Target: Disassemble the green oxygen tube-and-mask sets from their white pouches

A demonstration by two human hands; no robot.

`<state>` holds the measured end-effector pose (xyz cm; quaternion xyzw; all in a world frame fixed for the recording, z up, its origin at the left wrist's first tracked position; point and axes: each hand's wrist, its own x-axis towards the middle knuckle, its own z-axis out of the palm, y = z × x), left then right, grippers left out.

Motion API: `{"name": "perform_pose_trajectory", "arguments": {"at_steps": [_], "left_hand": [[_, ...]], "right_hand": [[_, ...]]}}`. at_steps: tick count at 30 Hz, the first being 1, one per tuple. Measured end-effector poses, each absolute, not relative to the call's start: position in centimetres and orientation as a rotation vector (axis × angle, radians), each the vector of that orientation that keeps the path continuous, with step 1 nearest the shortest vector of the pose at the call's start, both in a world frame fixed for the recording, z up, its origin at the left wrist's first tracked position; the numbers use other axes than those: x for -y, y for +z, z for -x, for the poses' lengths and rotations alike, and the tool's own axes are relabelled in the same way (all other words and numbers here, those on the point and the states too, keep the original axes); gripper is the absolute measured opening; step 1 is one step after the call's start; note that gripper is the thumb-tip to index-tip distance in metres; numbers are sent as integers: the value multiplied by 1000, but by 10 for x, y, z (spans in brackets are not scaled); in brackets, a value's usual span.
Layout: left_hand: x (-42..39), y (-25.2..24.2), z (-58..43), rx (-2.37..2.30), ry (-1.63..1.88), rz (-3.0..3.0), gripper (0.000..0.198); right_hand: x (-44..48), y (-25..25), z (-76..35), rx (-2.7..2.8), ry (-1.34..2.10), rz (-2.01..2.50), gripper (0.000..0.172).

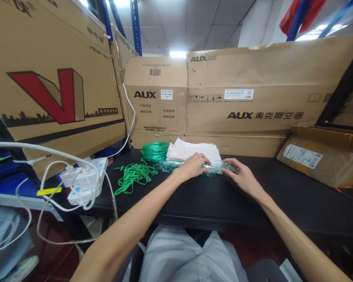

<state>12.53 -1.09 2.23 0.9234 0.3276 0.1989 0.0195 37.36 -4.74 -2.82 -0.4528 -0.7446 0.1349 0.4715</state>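
A row of clear, green-tinted plastic pieces [172, 165] lies across the black table in front of me, nested or pressed together; their exact kind is hard to make out. My left hand [193, 165] reaches over the middle of the row, its fingers curled down onto it. At the right end, my right hand [238, 172] grips a clear plastic piece [220, 166] between thumb and fingers. Right behind the row sits a stack of white paper-like sheets [194, 149]. To the left are a coil of green tubing [154, 151] and a tangled heap of green elastic cord [135, 176].
Large cardboard panels [241, 78] wall in the back and left of the black table [200, 203]. A cardboard box [320, 156] stands at the right. White power strips [97, 176] with looping cables [47, 145] crowd the left edge. A person's leg shows lower left.
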Motion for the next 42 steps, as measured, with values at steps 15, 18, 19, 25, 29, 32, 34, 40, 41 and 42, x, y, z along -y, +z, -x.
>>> {"name": "perform_pose_trajectory", "arguments": {"at_steps": [15,18,19,25,29,32,34,40,41,42], "left_hand": [[2,23,-114,-982,522,-2841,34],[2,22,-115,-978,526,-2836,35],[2,22,-114,-975,527,-2835,36],[-1,19,-114,-952,553,-2827,35],[-1,18,-114,-942,570,-2822,35],[-1,18,-114,-951,594,-2808,36],[-1,17,-114,-966,616,-2793,37],[0,13,-114,-993,680,-2769,33],[1,12,-113,-995,689,-2770,33],[1,12,-113,-996,696,-2772,32]], "right_hand": [[53,-33,-365,2004,192,1117,41],[53,-33,-362,2049,169,1099,42],[53,-33,-362,2061,160,1096,43],[49,-33,-362,2150,85,1077,43],[46,-29,-362,2226,5,1082,40],[45,-29,-359,2270,-93,1117,41],[46,-32,-355,2283,-171,1154,43],[56,-40,-343,2299,-362,1215,50],[57,-41,-343,2298,-379,1217,50],[57,-42,-342,2296,-391,1217,50]]}}
